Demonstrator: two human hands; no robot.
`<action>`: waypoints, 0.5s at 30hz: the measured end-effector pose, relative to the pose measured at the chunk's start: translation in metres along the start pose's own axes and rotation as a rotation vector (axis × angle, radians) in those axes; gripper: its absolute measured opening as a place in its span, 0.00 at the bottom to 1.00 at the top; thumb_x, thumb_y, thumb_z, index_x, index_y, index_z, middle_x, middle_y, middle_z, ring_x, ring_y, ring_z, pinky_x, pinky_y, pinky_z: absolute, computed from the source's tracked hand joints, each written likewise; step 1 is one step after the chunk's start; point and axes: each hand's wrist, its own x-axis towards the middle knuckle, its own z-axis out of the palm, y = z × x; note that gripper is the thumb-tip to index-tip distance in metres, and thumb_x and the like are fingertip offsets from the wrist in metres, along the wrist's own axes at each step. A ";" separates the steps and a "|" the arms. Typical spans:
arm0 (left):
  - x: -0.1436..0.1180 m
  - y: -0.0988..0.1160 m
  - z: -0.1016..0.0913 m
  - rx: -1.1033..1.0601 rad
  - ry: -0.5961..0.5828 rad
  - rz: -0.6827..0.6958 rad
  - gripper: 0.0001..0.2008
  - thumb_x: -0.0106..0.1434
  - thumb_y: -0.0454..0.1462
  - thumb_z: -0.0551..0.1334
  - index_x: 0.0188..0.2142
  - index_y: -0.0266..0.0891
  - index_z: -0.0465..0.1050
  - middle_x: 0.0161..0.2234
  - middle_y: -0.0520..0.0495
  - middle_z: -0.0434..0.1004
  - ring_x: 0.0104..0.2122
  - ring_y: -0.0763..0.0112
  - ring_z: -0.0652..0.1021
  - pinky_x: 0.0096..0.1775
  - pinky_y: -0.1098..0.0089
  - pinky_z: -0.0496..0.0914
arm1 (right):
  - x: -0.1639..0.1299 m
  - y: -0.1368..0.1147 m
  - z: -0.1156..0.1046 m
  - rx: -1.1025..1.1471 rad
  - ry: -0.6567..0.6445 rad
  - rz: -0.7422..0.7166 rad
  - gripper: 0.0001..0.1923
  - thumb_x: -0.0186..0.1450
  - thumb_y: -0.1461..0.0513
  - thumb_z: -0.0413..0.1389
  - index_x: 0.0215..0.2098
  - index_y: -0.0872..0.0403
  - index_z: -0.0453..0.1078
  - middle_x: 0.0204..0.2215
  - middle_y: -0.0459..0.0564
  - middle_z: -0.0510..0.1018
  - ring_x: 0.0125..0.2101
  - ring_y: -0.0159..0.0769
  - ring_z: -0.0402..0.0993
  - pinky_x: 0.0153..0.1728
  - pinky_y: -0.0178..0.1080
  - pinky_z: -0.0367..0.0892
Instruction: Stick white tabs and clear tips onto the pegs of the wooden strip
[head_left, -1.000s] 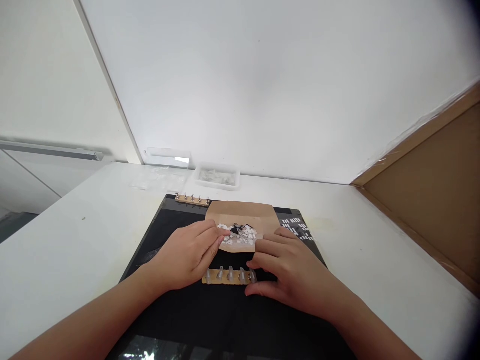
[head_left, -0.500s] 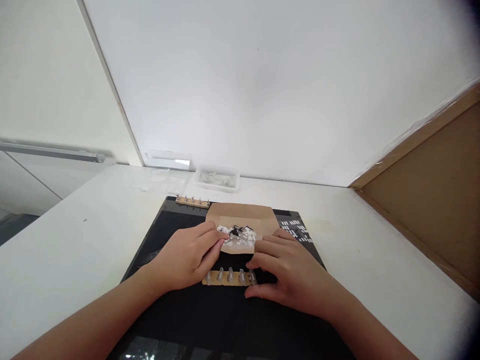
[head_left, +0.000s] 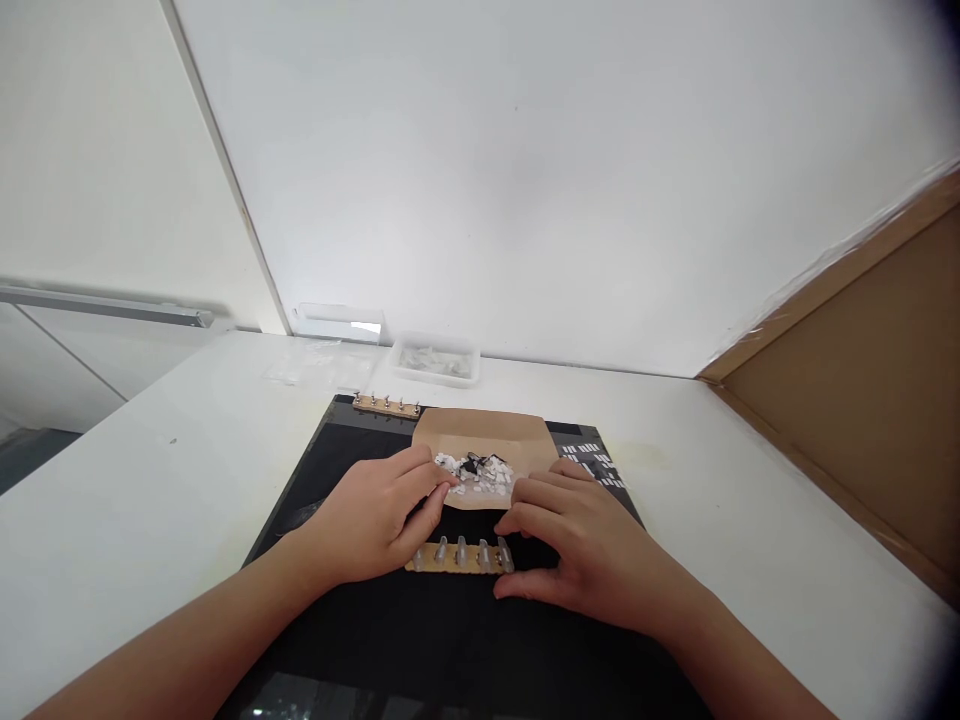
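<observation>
On a black mat laid over a white table, the left hand lies palm down with its fingertips at the near left edge of a brown paper that carries a heap of small white and black bits. The right hand rests beside it, fingers bent over the right end of a wooden strip set with a row of clear pegs, the strip lying between the two hands. A second strip lies at the mat's far edge, a clear tray stands by the wall, and a brown board leans at the right.
</observation>
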 end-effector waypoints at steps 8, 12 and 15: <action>0.001 0.001 0.000 0.009 -0.018 0.008 0.11 0.76 0.35 0.55 0.47 0.37 0.77 0.40 0.43 0.79 0.36 0.62 0.81 0.37 0.64 0.76 | -0.003 0.000 -0.003 0.027 0.000 0.020 0.23 0.62 0.44 0.71 0.42 0.51 0.75 0.35 0.44 0.80 0.37 0.38 0.75 0.43 0.43 0.55; 0.001 0.002 0.000 0.011 -0.020 0.018 0.11 0.76 0.35 0.55 0.46 0.37 0.77 0.37 0.44 0.78 0.34 0.63 0.80 0.35 0.64 0.74 | -0.003 -0.001 -0.004 0.035 0.015 0.028 0.22 0.63 0.46 0.72 0.43 0.51 0.76 0.35 0.45 0.79 0.36 0.38 0.75 0.43 0.43 0.57; 0.002 0.002 -0.001 0.011 -0.020 0.009 0.11 0.76 0.35 0.55 0.47 0.37 0.76 0.38 0.44 0.79 0.35 0.64 0.80 0.36 0.65 0.74 | -0.004 -0.003 -0.008 0.069 0.009 0.028 0.20 0.62 0.48 0.73 0.43 0.49 0.77 0.37 0.45 0.79 0.38 0.38 0.75 0.44 0.44 0.59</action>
